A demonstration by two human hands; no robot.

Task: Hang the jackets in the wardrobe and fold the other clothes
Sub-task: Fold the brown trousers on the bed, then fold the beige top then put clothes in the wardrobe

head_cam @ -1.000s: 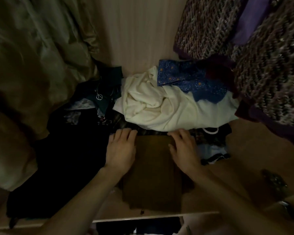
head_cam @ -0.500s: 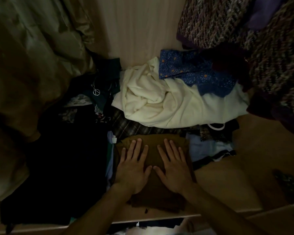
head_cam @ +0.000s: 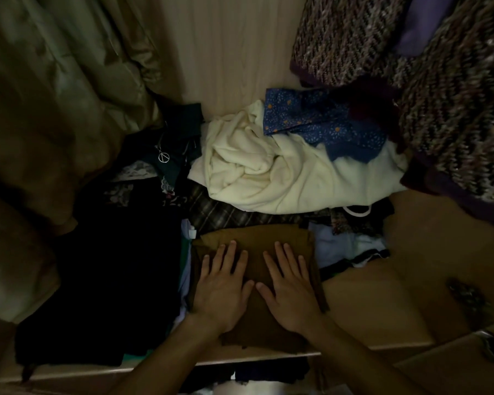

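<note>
**1 brown piece folded, most of the pile still loose**

Judging from the shelf, the folding is barely started. The brown cloth [head_cam: 257,246] lies as a flat rectangle at the front of the wardrobe shelf [head_cam: 382,297], on top of other clothes, and it looks like the only piece neatly folded. Behind it the cream garment [head_cam: 268,178] sits in a crumpled heap, with the blue print cloth [head_cam: 320,124] tossed over its far side. A plaid piece [head_cam: 217,215] pokes out between the cream heap and the brown cloth. To the left lies a dark heap [head_cam: 111,280] too dim to sort into items. 2 coats appear to be hanging already: a pale shiny coat [head_cam: 54,109] on the left and a tweed coat [head_cam: 454,95] on the right; whether more jackets wait elsewhere cannot be told.

The left hand [head_cam: 221,289] and right hand [head_cam: 290,292] both lie palm down on the brown cloth, side by side, thumbs nearly meeting. Fingers are straight and spread fairly wide, pressing the fabric flat. Neither hand grips anything.
</note>
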